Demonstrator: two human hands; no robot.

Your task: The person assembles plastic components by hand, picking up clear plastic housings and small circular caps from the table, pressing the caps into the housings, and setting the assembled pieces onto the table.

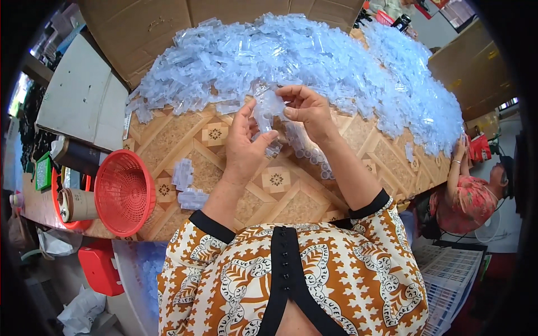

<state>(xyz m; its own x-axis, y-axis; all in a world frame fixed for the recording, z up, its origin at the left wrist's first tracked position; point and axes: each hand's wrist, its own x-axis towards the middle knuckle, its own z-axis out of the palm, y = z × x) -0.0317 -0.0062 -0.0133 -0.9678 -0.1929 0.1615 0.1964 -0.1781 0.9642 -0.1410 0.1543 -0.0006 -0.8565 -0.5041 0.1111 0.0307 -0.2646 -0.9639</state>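
Clear, bluish plastic pieces [269, 109] are held between my two hands over the table. My left hand [246, 140] is closed around their left side, thumb across the lower part. With thumb and fingers, my right hand [309, 112] pinches their upper right edge. The exact kind of these pieces is unclear. Below my right hand lies a row of clear tube-like pieces [311, 154], partly hidden by my forearm. Two small stacks of similar clear pieces [182, 175] rest left of my left forearm. Just beyond my hands rises a large heap of clear plastic pieces [235, 56].
A red plastic basket [124, 193] stands at the table's left edge, beside a brown roll [78, 204]. Cardboard walls [134, 33] back the heap. At the far right, a co-worker in a red patterned top [462, 201] reaches to the heap's edge. The tabletop [246, 196] is wood-patterned.
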